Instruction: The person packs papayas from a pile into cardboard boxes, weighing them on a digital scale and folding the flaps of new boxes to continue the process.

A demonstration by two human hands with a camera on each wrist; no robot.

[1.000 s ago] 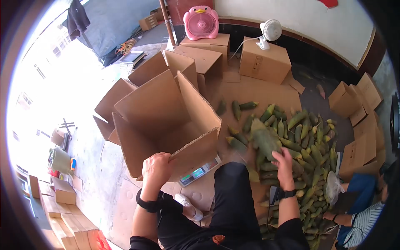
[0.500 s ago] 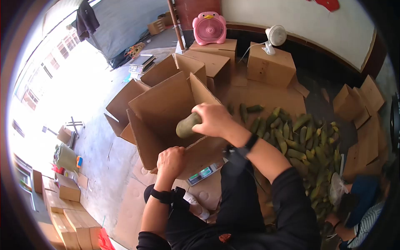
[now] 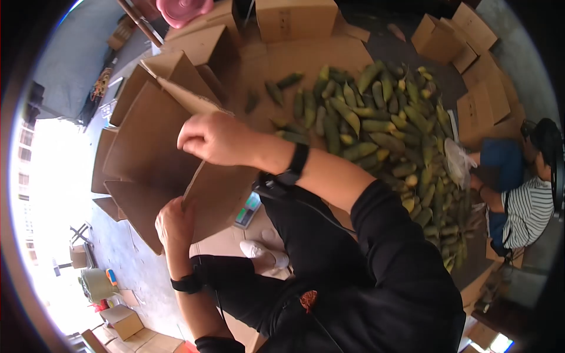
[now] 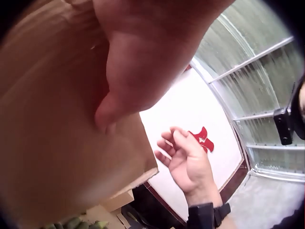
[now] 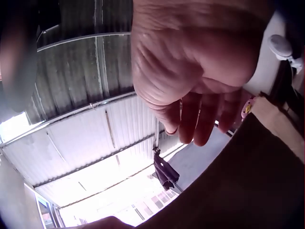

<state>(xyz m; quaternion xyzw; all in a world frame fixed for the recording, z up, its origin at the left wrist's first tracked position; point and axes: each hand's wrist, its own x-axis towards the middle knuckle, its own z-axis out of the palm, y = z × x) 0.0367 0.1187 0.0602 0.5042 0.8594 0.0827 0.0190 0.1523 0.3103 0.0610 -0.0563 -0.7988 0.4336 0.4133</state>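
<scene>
The bottom of the box (image 3: pixel 222 197) is lost in shadow; its contents cannot be made out. Its near rim is gripped by the left hand (image 3: pixel 175 225), thumb outside, fingers mostly hidden. The right hand (image 3: pixel 216 139) is held above the box, its fingers loosely bent around nothing. The vegetables (image 3: pixel 378 126) are heaped to the right. The scale (image 3: pixel 248 210) is partly covered, and the fan (image 3: pixel 183 8) is cut off at the head view's top.

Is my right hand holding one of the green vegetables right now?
No, the right wrist view shows the right hand with loosely bent fingers and nothing held in them.
</scene>
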